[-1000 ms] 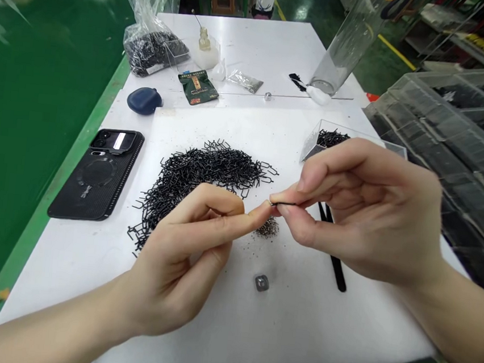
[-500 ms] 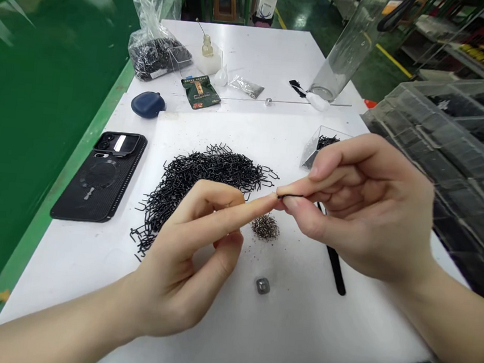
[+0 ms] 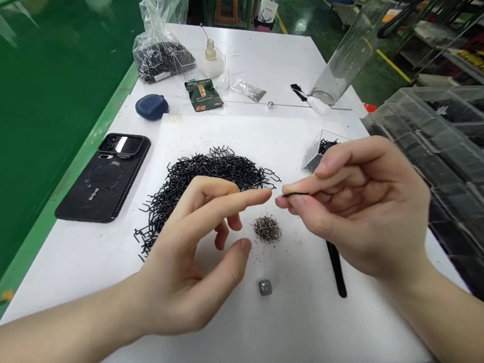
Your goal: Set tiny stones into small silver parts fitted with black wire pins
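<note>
Left hand point(image 3: 188, 250) open and loose, index finger point(image 3: 226, 206) stretched toward the right hand point(image 3: 359, 210), thumb point(image 3: 216, 276) spread well apart from it, middle finger curled beneath. Right hand slightly higher, thumb point(image 3: 307, 210) and index finger point(image 3: 323, 181) pinched together at the tips, remaining fingers curled behind. Fingertips of both hands just apart. Bare left forearm point(image 3: 39, 327) and right forearm point(image 3: 454, 333) reaching in from the lower corners.

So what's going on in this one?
A person pinches a thin black wire piece between the thumb and forefinger of the right hand. The empty, open left hand hovers nearby, over the edge of a heap of bent black wire clips on a white foam sheet, beside a small pile of dark grit.
</note>
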Motion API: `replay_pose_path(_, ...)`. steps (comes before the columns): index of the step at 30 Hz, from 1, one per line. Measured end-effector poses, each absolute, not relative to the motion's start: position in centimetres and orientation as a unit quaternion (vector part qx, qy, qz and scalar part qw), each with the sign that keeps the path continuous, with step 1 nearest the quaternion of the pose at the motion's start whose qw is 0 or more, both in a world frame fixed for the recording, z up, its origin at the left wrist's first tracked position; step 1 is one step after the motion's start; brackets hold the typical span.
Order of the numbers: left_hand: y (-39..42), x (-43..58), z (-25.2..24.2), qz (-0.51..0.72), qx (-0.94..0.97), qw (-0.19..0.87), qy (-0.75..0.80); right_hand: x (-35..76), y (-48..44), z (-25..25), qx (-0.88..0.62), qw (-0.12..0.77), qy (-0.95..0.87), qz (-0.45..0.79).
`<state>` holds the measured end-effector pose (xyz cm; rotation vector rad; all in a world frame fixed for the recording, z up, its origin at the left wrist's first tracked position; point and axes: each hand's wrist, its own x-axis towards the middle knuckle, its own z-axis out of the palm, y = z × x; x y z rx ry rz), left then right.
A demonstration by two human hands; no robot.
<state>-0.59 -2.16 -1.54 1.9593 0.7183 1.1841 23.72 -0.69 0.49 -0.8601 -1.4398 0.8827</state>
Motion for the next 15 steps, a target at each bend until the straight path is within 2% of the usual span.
replay_pose_path(15, -2.31, -0.50, -1.62, 0.460, 0.782, 0.341, 0.248, 23.48, -0.60, 0.25, -0.348, 0.588, -0.628, 0.373)
